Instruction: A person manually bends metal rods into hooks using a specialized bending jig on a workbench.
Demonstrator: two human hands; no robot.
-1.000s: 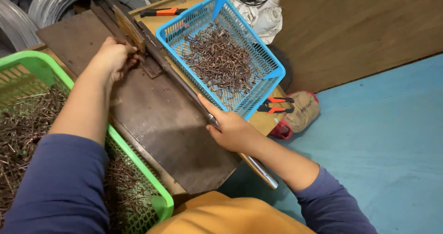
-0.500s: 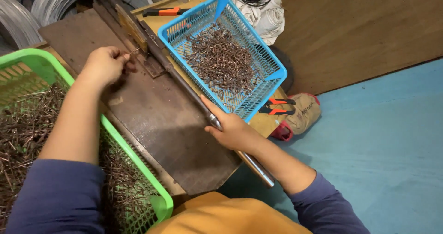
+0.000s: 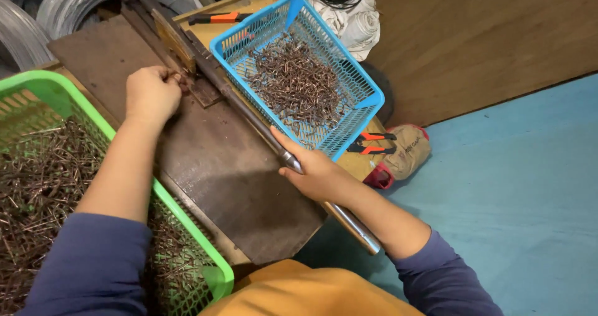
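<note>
Right now right hand (image 3: pixel 314 172) is wrapped around the steel lever bar (image 3: pixel 274 144), whose long axis runs from near-right up to far-left. Left hand (image 3: pixel 151 93) sits at the bar's far end, fingers pinched on something small at the bender jig (image 3: pixel 187 57); piece hidden.

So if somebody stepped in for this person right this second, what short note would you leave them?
Left hand: closed at the bending block on the dark board, fingers on a small piece I can't make out.
Right hand: wrapped around the long metal lever.
Green basket, on the left: many straight wire pieces, seemingly yet to be bent.
Blue basket, beyond the lever: pile of bent hooks, seemingly finished.
Orange-handled pliers lie beside the blue basket.
</note>
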